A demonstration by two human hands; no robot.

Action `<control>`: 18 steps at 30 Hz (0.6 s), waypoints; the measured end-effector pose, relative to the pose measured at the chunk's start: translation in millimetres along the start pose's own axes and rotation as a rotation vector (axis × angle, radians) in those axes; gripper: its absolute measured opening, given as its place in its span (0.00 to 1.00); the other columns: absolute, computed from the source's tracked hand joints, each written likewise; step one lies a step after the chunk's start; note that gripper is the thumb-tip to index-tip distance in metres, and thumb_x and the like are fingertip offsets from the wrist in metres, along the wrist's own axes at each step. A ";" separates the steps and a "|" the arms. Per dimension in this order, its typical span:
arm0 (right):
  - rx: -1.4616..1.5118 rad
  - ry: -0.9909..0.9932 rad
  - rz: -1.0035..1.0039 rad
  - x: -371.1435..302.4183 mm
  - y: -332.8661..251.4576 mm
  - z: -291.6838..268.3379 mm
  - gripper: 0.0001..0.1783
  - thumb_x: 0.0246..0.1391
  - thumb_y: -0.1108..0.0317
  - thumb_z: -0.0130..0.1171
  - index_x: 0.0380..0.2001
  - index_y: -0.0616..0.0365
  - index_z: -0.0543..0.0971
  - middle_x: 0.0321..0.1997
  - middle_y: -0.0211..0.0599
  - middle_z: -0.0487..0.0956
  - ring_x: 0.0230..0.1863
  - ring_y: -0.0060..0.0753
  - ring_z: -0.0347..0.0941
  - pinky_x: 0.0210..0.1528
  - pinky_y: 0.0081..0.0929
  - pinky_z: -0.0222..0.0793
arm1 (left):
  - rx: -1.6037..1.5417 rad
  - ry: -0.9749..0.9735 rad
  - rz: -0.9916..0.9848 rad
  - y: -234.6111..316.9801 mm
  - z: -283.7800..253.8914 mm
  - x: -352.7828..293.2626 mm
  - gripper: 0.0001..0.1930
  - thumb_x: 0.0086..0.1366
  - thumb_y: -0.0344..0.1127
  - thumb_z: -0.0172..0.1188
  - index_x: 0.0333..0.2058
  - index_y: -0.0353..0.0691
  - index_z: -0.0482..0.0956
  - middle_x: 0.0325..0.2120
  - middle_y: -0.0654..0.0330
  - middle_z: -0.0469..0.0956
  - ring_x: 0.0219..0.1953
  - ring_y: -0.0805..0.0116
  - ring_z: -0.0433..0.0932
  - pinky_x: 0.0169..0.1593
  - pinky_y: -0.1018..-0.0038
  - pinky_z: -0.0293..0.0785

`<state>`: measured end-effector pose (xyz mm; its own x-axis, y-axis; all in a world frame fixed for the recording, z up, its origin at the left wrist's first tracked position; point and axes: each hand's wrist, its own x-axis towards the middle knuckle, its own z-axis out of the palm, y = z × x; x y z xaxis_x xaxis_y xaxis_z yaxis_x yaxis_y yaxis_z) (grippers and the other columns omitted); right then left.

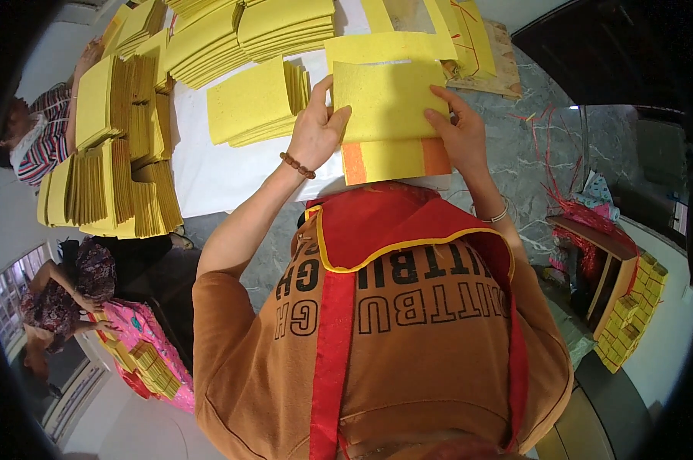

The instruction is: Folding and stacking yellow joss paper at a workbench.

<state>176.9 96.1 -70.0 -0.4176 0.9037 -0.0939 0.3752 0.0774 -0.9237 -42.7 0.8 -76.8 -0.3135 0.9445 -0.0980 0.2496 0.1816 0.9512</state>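
Between my two hands is a yellow paper sheet [388, 96], its near part showing an orange band at each side. My left hand [320, 125] grips the sheet's left edge, thumb on top. On the right edge my right hand [460, 132] pinches it, thumb on the face and fingers behind. Just beyond the held sheet lies another yellow sheet [392, 46], partly covered by it. Left of my left hand sits a fanned stack of yellow paper [250, 103] on the white table [201, 165].
Several yellow paper stacks [201, 46] fill the table's far and left sides. Bundled yellow paper [475, 46] rests on a wooden pallet [506, 65] at the far right. Two people are at the left, one [51, 126] in stripes. Red strands [565, 203] hang over a wooden stand [591, 238].
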 end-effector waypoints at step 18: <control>0.154 0.037 0.066 -4.6 0.7 2.4 0.19 0.45 0.68 0.61 0.43 0.58 0.76 0.38 0.42 0.78 0.40 0.29 0.74 0.42 0.25 0.68 | 0.994 -0.271 0.650 32.9 34.7 -20.8 0.36 0.57 0.58 0.52 0.60 0.48 0.57 0.60 0.53 0.55 0.62 0.53 0.51 0.62 0.55 0.47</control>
<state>177.1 91.0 -71.1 -0.3643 0.9200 -0.1447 0.2685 -0.0450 -0.9622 3.9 -3.4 -53.6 0.3027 0.9425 0.1417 0.9191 -0.3280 0.2183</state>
